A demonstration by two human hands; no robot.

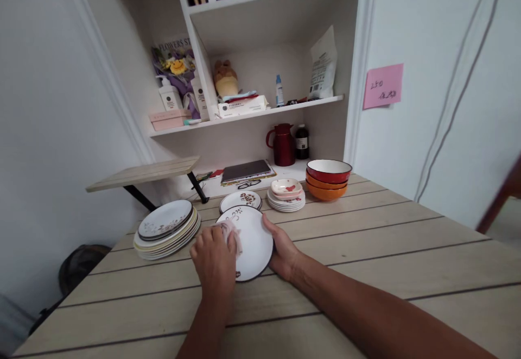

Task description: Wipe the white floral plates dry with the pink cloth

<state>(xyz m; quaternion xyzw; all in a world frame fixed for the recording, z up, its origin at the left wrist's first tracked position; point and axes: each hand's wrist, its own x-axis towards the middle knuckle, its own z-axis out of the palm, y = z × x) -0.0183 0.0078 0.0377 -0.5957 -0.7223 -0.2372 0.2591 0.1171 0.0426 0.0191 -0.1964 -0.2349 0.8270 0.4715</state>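
Note:
My right hand [284,250] grips the right edge of a white plate [257,245] with a dark rim and a floral pattern, thumb on its face. The plate is tilted up towards me over the table. In my left hand [215,256] is a bunched pale pink cloth [236,239], pressed against the plate's left side. The fingers of that hand are closed round the cloth. Just behind the held plate lie small flowered plates [230,202]. To the left stands a stack of larger plates [163,222], some with yellow rims.
Small plates [285,205] with heart-patterned dishes [286,187] on top stand behind, beside stacked red and orange bowls [328,191]. Further back are a laptop [246,170], eyeglasses [249,184], a red jug [284,147] and a dark bottle [302,143]. A raised wooden shelf [142,173] overhangs the left.

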